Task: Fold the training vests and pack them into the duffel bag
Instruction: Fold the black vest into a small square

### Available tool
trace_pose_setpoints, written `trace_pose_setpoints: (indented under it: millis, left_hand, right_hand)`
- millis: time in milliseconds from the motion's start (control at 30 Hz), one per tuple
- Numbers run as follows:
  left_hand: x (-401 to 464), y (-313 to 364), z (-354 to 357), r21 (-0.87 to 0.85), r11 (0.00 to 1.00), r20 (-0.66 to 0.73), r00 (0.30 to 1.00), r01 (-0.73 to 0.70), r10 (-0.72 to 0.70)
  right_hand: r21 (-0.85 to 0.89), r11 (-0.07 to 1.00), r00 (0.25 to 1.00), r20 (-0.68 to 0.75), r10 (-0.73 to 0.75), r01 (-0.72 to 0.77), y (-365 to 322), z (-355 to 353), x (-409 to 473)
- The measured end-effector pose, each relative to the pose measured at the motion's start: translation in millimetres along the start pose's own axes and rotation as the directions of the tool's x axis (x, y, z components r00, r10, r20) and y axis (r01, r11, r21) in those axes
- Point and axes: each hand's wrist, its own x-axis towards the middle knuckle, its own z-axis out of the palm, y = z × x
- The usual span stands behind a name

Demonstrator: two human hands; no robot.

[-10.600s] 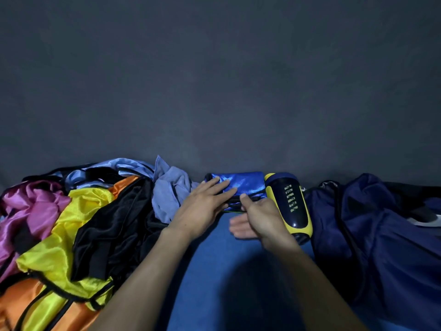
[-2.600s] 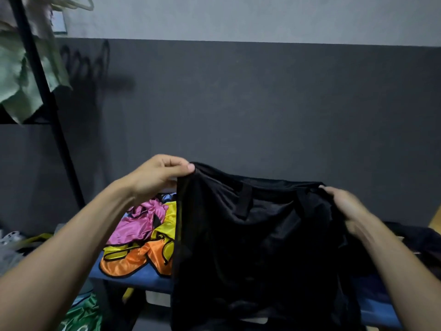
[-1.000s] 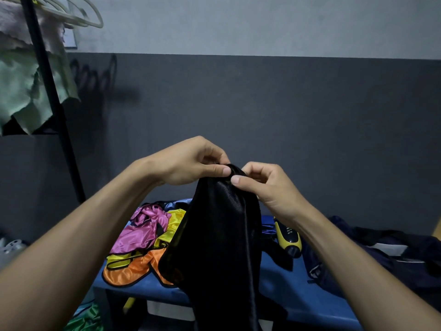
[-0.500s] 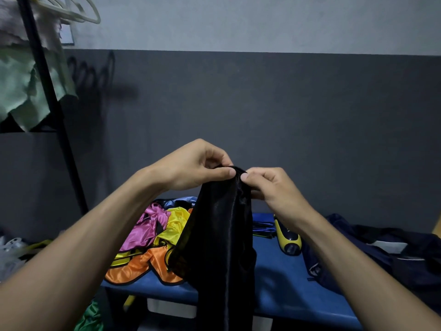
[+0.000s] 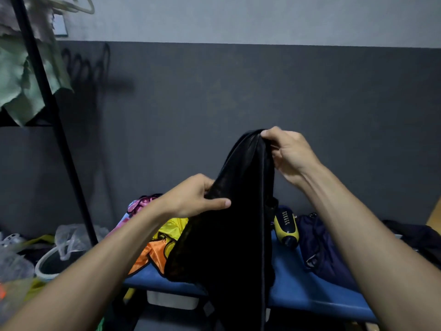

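Head view, right hand: the right hand (image 5: 290, 152) stayed high, fingers curled over the top edge of the shiny black training vest (image 5: 238, 225), pinching the doubled fabric there.
Head view, left hand: half a second ago it was pinching beside the right at the top; here the left hand (image 5: 198, 199) had dropped down the near edge, thumb across the cloth and fingers wrapped behind it.
Vest: it hung in the air as a narrow lengthwise strip above the blue padded counter (image 5: 310, 290).
Meaning: the halving looked done, and the lower grip likely set up a second fold.
Bag: the dark navy duffel bag (image 5: 322, 244) sat on the counter to the right, beside a yellow-and-black shin guard (image 5: 286, 228).
Pile: pink, yellow and orange satin vests (image 5: 152, 249) waited unfolded at the left.
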Motion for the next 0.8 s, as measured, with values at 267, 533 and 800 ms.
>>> trace_pose_setpoints:
  millis: [267, 533, 800]
  left_hand:
    - [-22.2, -74.0, 13.8, 0.265, 0.964, -0.013, 1.0, 0.028, -0.025]
    - [-32.5, -92.1, -18.1, 0.445, 0.881, -0.358, 0.934, 0.164, 0.007]
    - [-35.7, -63.3, -79.3, 0.021, 0.996, -0.379, 0.923, 0.086, -0.071]
  right_hand:
    - [0.101, 0.992, 0.983, -0.177, -0.056, 0.075, -10.9, -45.1, 28.4]
    - [-0.114, 0.991, 0.97, -0.221, -0.099, 0.075, 20.8, -87.7, 24.5]
    - [-0.092, 0.995, 0.963, -0.27, 0.004, -0.03, 50.1, -129.0, 9.0]
